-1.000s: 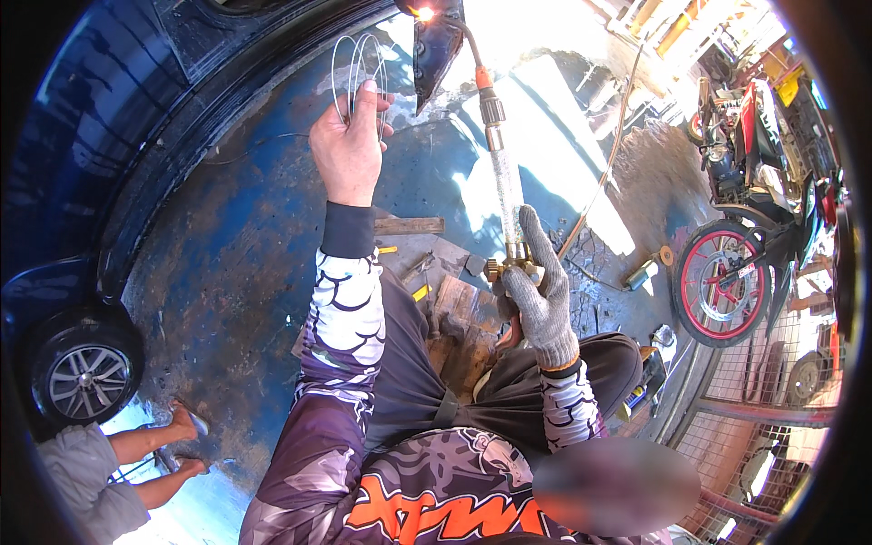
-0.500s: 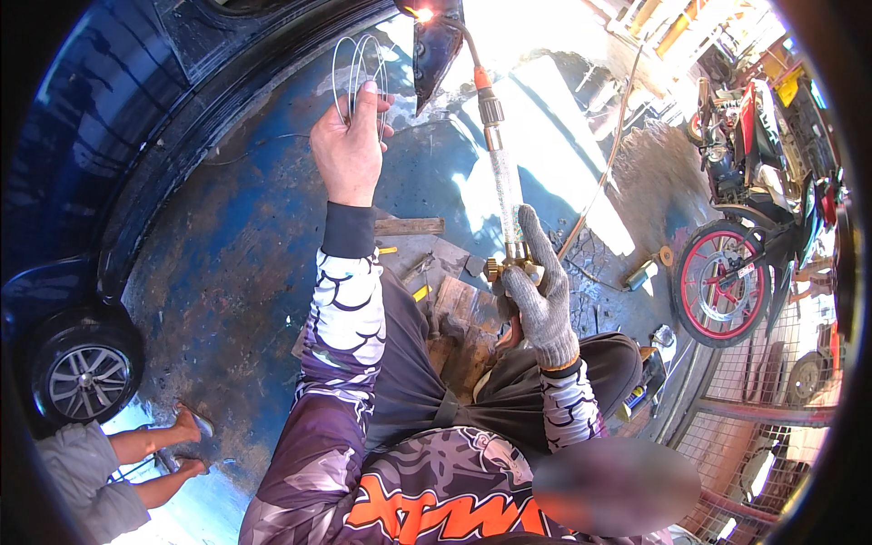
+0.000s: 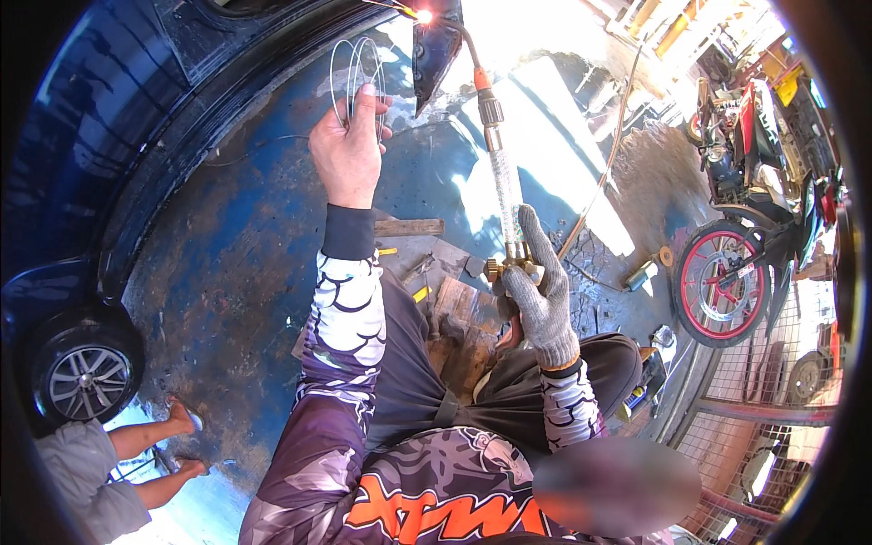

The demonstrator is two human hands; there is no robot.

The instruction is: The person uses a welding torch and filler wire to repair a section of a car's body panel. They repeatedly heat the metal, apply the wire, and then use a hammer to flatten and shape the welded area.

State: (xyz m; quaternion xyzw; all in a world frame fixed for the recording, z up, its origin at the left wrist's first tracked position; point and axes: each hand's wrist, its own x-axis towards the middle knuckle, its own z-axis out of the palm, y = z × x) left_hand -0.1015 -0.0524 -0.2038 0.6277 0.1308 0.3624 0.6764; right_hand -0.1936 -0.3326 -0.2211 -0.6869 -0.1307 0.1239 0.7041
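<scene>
Bare, my left hand [image 3: 348, 154] grips a coil of thin silvery wire [image 3: 352, 77], its loops standing up above the fingers. A grey knit glove covers my right hand [image 3: 545, 313], which is wrapped round the valve end of a gas welding torch [image 3: 505, 186]; its index finger lies along the handle. The torch's bent neck reaches up to a bright glowing spot [image 3: 424, 16] at the top edge of a dark metal panel [image 3: 436, 59]. Sparks fly leftward from that spot. Glare and the picture's rim hide the exact contact.
A dark blue car [image 3: 100, 136] with a wheel [image 3: 86, 377] fills the left. At the lower left a person's legs [image 3: 150, 436] show. Wood pieces [image 3: 463, 318] lie between my knees. A motorcycle [image 3: 736, 263] stands right, beside a spray can [image 3: 641, 275] and wire mesh [image 3: 754, 445].
Sparks now stream left from the glowing spot, which sits slightly lower. Both my hands stay nearly still, keeping hold of the wire and torch. The other person's feet shift slightly.
</scene>
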